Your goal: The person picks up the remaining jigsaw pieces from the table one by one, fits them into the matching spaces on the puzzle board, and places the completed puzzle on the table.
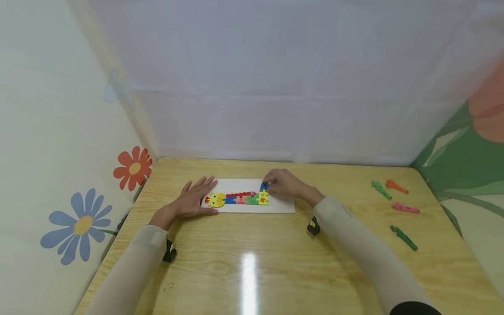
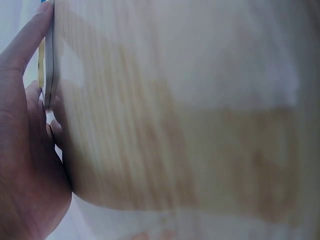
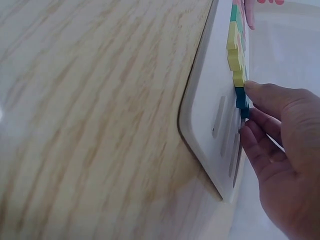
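Observation:
A white puzzle board point(image 1: 281, 205) lies on the table with a giraffe of coloured pieces on it. Its yellow head point(image 1: 216, 200) is at the left; blue, red, pink, green and yellow pieces run rightward from it. Spread around the board's left end, my left hand point(image 1: 193, 200) rests with its fingers straight. My right hand point(image 1: 287, 183) pinches a blue puzzle piece point(image 1: 264, 187) at the upper right of the giraffe, touching the yellow piece point(image 1: 264, 199). In the right wrist view, thumb and fingertips close around the blue piece point(image 3: 241, 97), beside slots in the board.
Green point(image 1: 381, 190), orange point(image 1: 397, 186), pink point(image 1: 405, 208) and dark green point(image 1: 403, 237) leg-like pieces lie apart on the right side of the wooden table point(image 1: 220, 262). A white sheet hangs behind the table, and flower-printed sheets stand at both sides.

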